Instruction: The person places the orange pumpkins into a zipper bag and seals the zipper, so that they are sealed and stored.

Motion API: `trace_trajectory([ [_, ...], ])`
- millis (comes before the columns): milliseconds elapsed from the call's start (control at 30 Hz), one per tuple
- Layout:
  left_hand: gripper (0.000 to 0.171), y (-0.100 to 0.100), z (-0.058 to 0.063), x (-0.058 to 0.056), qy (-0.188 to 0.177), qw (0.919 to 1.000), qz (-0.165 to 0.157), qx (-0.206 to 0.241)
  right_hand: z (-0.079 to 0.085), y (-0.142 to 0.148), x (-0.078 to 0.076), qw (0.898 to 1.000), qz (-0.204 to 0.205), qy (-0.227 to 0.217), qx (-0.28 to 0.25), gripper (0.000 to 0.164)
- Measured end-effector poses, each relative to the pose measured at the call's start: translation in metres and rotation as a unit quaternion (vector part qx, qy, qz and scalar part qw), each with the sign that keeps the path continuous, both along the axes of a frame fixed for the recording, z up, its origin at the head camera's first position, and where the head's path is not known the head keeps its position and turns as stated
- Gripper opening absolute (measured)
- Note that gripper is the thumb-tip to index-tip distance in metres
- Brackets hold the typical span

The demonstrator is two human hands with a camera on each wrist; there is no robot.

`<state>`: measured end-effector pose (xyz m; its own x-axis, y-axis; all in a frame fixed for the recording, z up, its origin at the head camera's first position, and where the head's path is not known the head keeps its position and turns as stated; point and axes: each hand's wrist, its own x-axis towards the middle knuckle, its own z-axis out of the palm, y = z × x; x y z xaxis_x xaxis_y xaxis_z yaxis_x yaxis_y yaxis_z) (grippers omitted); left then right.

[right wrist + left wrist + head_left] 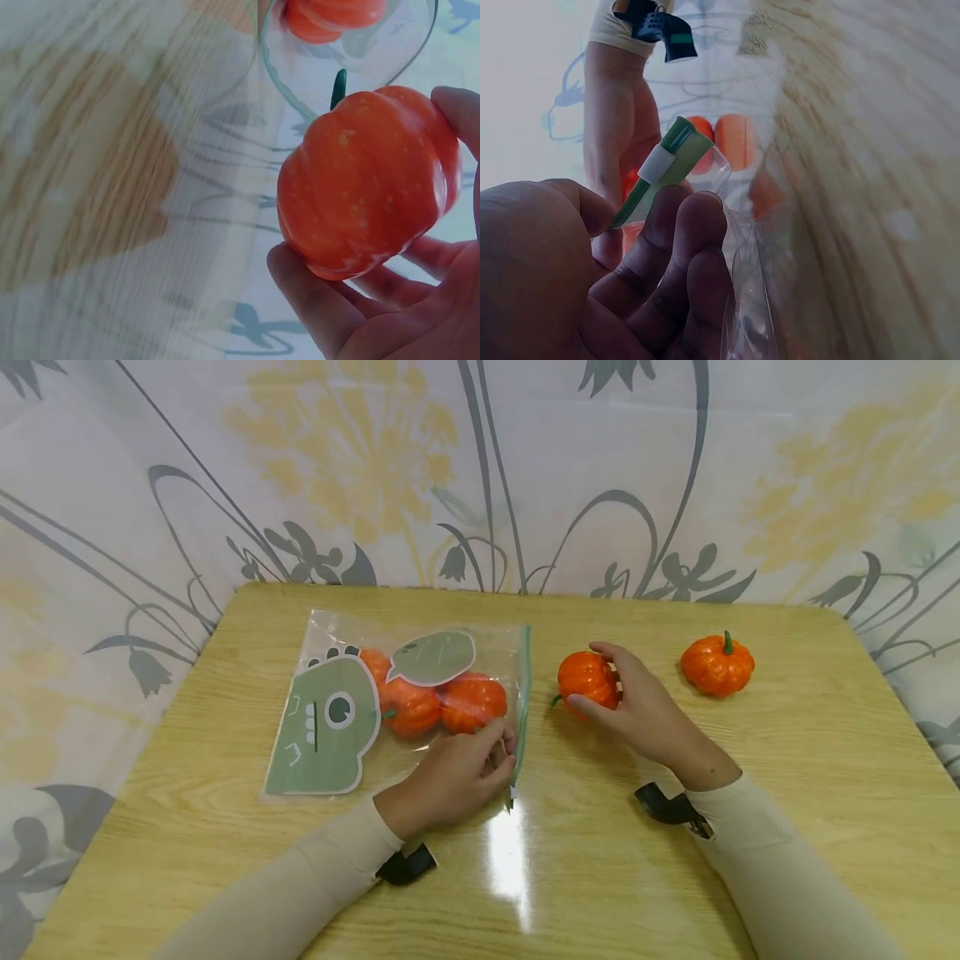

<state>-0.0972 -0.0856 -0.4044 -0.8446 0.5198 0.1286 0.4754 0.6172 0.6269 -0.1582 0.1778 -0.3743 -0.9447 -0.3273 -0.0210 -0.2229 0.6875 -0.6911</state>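
A clear zip bag (pixel 322 727) with a green dinosaur print lies on the table, and orange toy pumpkins (pixel 472 702) show inside it. My left hand (pixel 453 777) pinches the bag near the lower end of its green zip edge (pixel 525 685). In the left wrist view a white slider (pixel 657 166) sits on that green strip, by the thumb and fingertips. My right hand (pixel 648 714) grips another orange pumpkin (pixel 367 180) between thumb and fingers, just right of the bag's mouth. Its green stem (pixel 339 88) points toward the bag, whose mouth gapes in the right wrist view.
One more orange pumpkin (pixel 717 667) sits on the wooden table (pixel 600 877), right of my right hand. Behind the table hangs a flower-patterned cloth (pixel 525 468). Dark wrist mounts (pixel 406 865) stick out from both sleeves.
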Motion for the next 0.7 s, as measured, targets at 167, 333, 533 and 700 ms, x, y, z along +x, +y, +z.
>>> trace_trajectory([
  [167,0.008,-0.002,-0.001,0.001,0.009,0.9999,0.004,-0.001,-0.002,-0.005,0.0,1.0,0.006,0.015,0.004,0.078],
  [333,0.007,-0.002,-0.002,-0.001,0.019,0.9998,0.001,0.001,-0.004,-0.01,0.001,1.0,0.006,0.011,-0.012,0.077],
  [533,0.007,-0.002,-0.003,-0.002,0.011,0.9999,-0.004,0.002,-0.008,-0.012,0.003,1.0,0.0,-0.002,0.001,0.077],
  [700,0.008,0.0,-0.004,-0.001,0.007,0.9999,-0.006,0.005,-0.011,-0.015,0.004,1.0,0.004,0.011,0.005,0.075],
])
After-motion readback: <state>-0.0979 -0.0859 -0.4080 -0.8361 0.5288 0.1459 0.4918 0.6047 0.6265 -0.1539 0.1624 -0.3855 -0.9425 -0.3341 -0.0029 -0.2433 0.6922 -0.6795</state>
